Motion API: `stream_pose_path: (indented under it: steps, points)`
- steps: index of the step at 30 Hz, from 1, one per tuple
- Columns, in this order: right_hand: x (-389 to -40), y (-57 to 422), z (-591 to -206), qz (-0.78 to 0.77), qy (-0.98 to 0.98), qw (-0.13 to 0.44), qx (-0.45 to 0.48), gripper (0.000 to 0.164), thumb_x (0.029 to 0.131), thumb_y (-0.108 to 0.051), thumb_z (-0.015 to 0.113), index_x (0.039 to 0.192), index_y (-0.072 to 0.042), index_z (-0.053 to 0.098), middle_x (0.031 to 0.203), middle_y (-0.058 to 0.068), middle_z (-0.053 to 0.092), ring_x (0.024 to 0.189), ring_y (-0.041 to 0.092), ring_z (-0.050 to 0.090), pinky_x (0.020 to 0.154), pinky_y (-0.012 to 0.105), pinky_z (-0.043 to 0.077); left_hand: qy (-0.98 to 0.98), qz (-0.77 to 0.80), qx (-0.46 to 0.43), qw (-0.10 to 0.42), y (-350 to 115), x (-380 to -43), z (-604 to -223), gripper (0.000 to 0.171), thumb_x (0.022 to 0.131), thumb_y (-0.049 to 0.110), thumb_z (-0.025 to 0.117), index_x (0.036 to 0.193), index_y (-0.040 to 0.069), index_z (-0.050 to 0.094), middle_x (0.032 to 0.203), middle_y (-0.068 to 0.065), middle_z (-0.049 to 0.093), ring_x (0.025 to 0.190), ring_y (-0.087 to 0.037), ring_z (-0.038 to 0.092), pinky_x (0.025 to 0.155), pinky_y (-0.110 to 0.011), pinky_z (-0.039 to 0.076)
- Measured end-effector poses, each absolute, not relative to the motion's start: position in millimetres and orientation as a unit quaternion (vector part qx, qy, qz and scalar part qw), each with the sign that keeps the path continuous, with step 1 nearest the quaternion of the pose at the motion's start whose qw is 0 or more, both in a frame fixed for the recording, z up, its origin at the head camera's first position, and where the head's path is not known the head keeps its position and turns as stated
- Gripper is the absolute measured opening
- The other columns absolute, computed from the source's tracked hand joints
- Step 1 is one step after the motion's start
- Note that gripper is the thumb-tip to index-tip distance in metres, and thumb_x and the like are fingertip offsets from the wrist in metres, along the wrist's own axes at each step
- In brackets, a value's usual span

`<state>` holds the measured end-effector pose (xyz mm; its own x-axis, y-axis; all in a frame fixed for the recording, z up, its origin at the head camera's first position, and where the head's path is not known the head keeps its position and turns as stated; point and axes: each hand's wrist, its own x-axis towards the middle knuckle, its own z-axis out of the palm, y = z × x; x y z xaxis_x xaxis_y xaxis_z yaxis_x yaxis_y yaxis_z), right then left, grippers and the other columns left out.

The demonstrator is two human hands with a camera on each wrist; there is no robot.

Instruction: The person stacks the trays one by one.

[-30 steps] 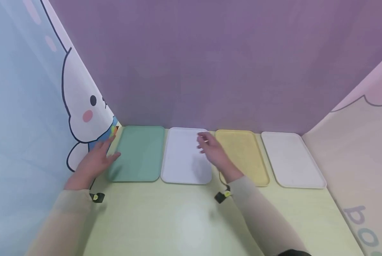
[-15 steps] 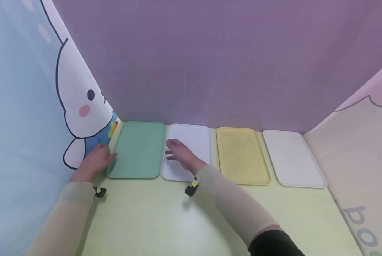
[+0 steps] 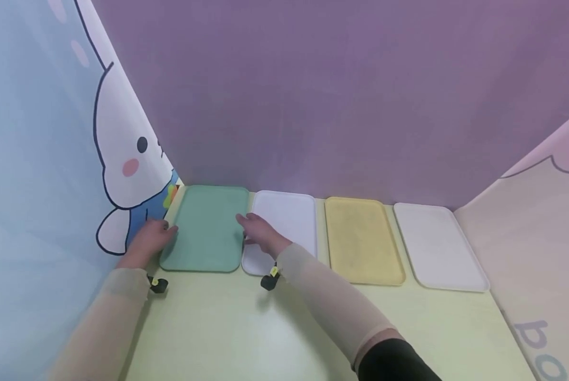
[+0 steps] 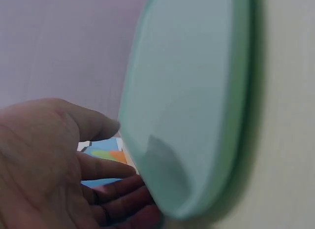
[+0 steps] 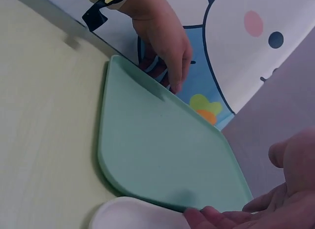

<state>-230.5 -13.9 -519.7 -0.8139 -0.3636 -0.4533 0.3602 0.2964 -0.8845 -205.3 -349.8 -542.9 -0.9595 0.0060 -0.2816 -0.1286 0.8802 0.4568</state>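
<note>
A green tray [image 3: 208,230] lies flat at the left end of a row of trays. My left hand [image 3: 150,241] is at its left edge; in the left wrist view the thumb [image 4: 101,124] is by the rim, with the fingers [image 4: 110,167] spread below along the outer side. My right hand [image 3: 262,233] reaches to the tray's right edge. In the right wrist view its fingertips [image 5: 209,216] are at the seam between the green tray and the lavender-white tray [image 3: 291,217], and the thumb [image 5: 278,154] is raised apart. Neither hand visibly grips the rim.
A yellow tray [image 3: 365,243] and a white tray [image 3: 439,246] lie further right on the pale table [image 3: 208,328]. A purple panel [image 3: 313,106] stands behind the trays. On the left is a blue cartoon-print wall [image 3: 32,211], close to my left hand.
My right hand has moved left from above the lavender-white tray to the green tray's right edge. The left hand has come down and nearer along its left edge. The trays stay put.
</note>
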Motion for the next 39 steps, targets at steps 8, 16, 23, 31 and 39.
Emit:
stream_pose_path:
  steps: [8, 16, 23, 31, 39]
  points:
    - [-241.9, -19.0, -518.4, -0.604, 0.726, 0.329, 0.015, 0.087, 0.113, -0.048, 0.053, 0.172, 0.004, 0.015, 0.176, 0.026, 0.029, 0.156, 0.046, 0.045, 0.127, 0.056, 0.043, 0.934, 0.295, -0.069, 0.190, -343.7, -212.1, -540.7, 0.070, 0.113, 0.035, 0.047, 0.157, -0.019, 0.035, 0.156, -0.044, 0.044, 0.141, -0.058, 0.049, 0.118, -0.070, 0.044]
    - [-238.8, -16.4, -541.5, -0.619, 0.743, 0.253, 0.030, 0.072, 0.107, -0.020, 0.063, 0.166, 0.007, 0.033, 0.170, 0.026, 0.043, 0.137, 0.036, 0.063, 0.125, 0.049, 0.048, 0.935, 0.322, -0.053, 0.135, -349.0, -214.1, -554.0, 0.052, 0.112, 0.017, 0.048, 0.153, -0.015, 0.043, 0.145, -0.043, 0.054, 0.132, -0.057, 0.056, 0.110, -0.069, 0.049]
    - [-242.0, -9.7, -544.7, -0.700, 0.693, 0.168, 0.032, 0.062, 0.093, 0.008, 0.060, 0.154, 0.005, 0.054, 0.140, 0.022, 0.063, 0.113, 0.029, 0.070, 0.112, 0.053, 0.057, 0.890, 0.438, -0.085, 0.094, -339.7, -213.9, -545.4, 0.055, 0.117, 0.030, 0.044, 0.159, -0.005, 0.042, 0.159, -0.037, 0.048, 0.142, -0.054, 0.053, 0.112, -0.066, 0.051]
    - [-249.7, 10.6, -525.1, -0.730, 0.670, 0.136, 0.028, 0.056, 0.105, -0.005, 0.061, 0.160, -0.016, 0.054, 0.126, 0.013, 0.062, 0.107, 0.024, 0.071, 0.106, 0.040, 0.062, 0.831, 0.541, -0.084, 0.100, -327.8, -219.1, -517.7, 0.061, 0.118, 0.044, 0.040, 0.168, 0.009, 0.038, 0.164, -0.026, 0.045, 0.127, -0.032, 0.058, 0.089, -0.032, 0.059]
    - [-243.3, 46.5, -510.9, -0.723, 0.684, 0.099, 0.009, 0.053, 0.107, -0.008, 0.063, 0.158, -0.020, 0.057, 0.129, 0.014, 0.059, 0.107, 0.019, 0.066, 0.103, 0.041, 0.063, 0.781, 0.606, -0.073, 0.131, -310.7, -211.6, -501.4, 0.057, 0.113, 0.044, 0.057, 0.165, 0.022, 0.047, 0.142, -0.006, 0.060, 0.119, -0.020, 0.064, 0.092, -0.031, 0.063]
